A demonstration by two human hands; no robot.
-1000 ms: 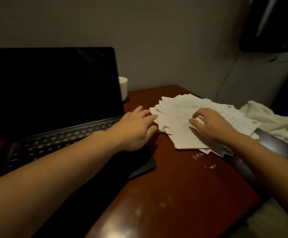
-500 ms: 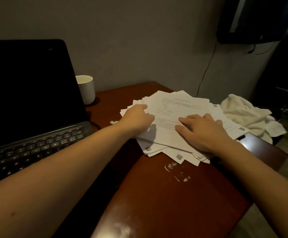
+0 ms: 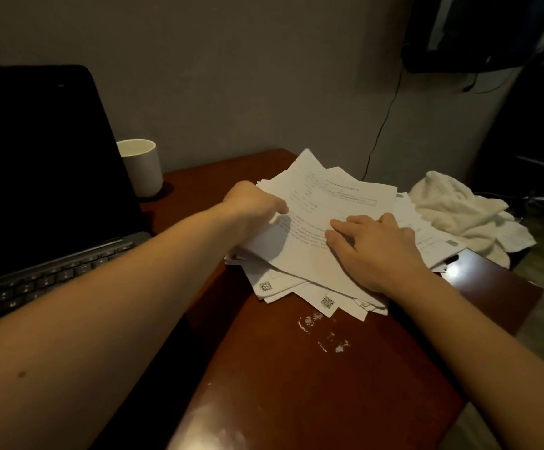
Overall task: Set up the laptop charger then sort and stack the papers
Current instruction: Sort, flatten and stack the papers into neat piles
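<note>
Since the earlier frame, we are logging the top sheets of the papers [image 3: 329, 196] lifting at their left edge, far corner rising.

Head view: the left hand [image 3: 251, 206] is gripping that edge, thumb on top, fingers curling underneath. The right hand [image 3: 374, 248] is pressing flat on the pile, fingers slightly spread. We are finding the papers lying fanned on the table [image 3: 296, 368], right of the open laptop [image 3: 36, 157]; a cup [image 3: 142, 167] and a cloth [image 3: 459, 212] are sitting nearby.

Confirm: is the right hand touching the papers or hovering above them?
Touching. The head view shows the right hand lying flat on the top sheet of the papers, fingers spread on it, no gap visible.
</note>
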